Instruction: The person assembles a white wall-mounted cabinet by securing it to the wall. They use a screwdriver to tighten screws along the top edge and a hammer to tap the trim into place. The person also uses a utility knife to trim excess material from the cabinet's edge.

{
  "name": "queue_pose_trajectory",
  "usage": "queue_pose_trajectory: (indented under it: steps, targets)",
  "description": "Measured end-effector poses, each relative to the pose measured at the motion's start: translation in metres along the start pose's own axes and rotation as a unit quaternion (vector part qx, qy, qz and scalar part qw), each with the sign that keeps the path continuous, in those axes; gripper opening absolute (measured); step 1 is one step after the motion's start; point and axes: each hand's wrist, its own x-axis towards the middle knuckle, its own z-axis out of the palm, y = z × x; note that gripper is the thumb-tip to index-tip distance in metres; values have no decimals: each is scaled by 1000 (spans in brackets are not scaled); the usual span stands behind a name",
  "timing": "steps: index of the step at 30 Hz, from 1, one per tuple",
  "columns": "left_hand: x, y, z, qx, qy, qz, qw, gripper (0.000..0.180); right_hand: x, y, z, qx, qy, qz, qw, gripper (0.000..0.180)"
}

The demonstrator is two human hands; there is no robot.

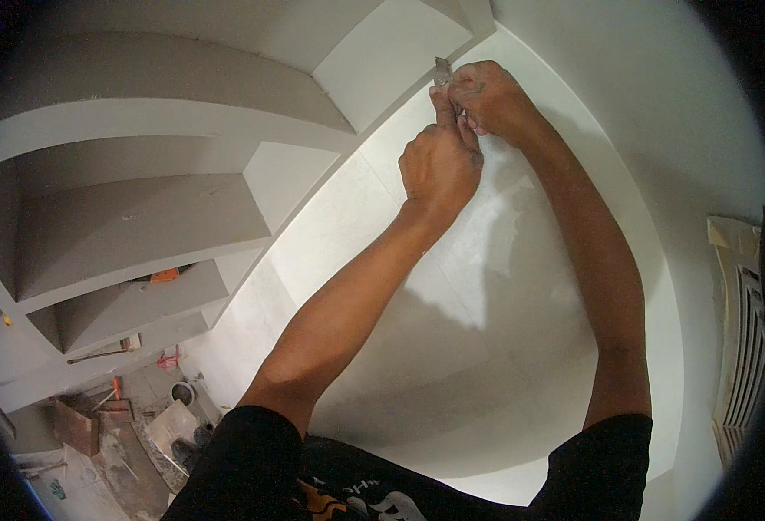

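Both my arms reach up to the far end of a white panel, beside the edge of a white shelf unit point(335, 161). A small flat metal blade, like a putty knife point(441, 69), points up from between my hands near that edge. My left hand point(441, 165) is closed, its upper finger lying along the base of the blade. Right beside it, my right hand point(491, 100) is closed too, its fingertips pinched near the blade. Fingers hide the rest of the tool. Greyish smears mark the fingers of both hands.
Deep shelves line the left; a paintbrush point(129, 343) and an orange object point(164, 275) lie there. Below are a bucket point(183, 393), a brown box point(77, 425) and boards on a littered floor. A slatted grille point(745, 339) is set in the right wall.
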Motion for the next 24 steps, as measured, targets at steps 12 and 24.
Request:
queue_pose_trajectory:
  steps: [12,24]
  targets:
    - [0,0,-7,-24,-20,-33,999,60,1,-17,-2,-49,-44,18,998,27]
    - [-2,-8,-4,-62,-4,-16,998,58,7,4,10,-38,-16,-15,999,27]
